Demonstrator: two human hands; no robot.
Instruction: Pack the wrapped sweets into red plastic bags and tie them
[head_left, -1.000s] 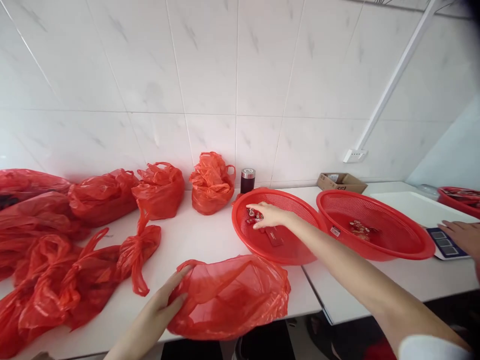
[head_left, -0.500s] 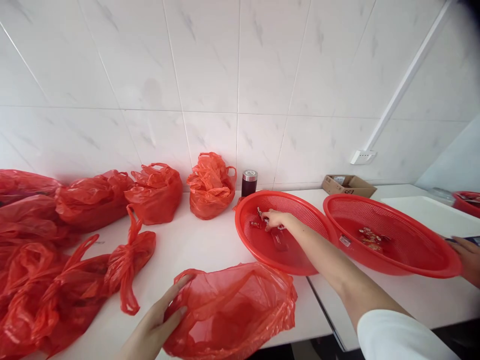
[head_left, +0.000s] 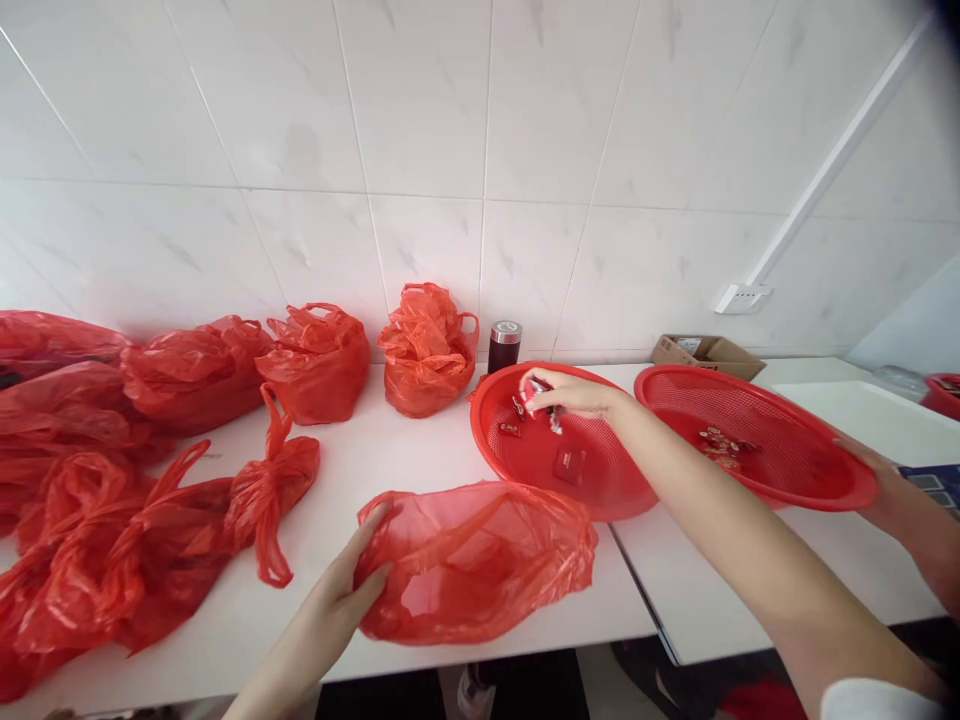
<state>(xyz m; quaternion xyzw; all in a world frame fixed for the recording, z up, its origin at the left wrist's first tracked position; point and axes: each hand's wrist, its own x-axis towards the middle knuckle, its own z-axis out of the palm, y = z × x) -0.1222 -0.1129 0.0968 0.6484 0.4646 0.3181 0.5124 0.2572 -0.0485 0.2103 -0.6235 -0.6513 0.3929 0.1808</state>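
My left hand [head_left: 349, 580] pinches the left rim of a red plastic bag [head_left: 480, 570], whose mouth gapes toward me at the table's front edge. Over the left red plastic basket [head_left: 600, 490], my right hand [head_left: 559, 390] is closed round a few small wrapped pieces [head_left: 555, 420], red and white; their exact kind is unclear. Below it in the basket lie a flat red packet [head_left: 570, 465] and a few small brown-red wrapped pieces [head_left: 511, 428].
Another person's hand [head_left: 862, 465] grips a second red basket [head_left: 817, 490] with small wrapped pieces. Filled red bags [head_left: 311, 365] line the left side, some knotted [head_left: 274, 470]. A dark tumbler [head_left: 504, 345] and cardboard box [head_left: 709, 355] stand by the wall.
My right hand has lifted off the basket's bottom with small wrapped pieces in it. The other person's hand has taken the right basket's rim, and that basket has shifted left. The view has tilted down slightly.
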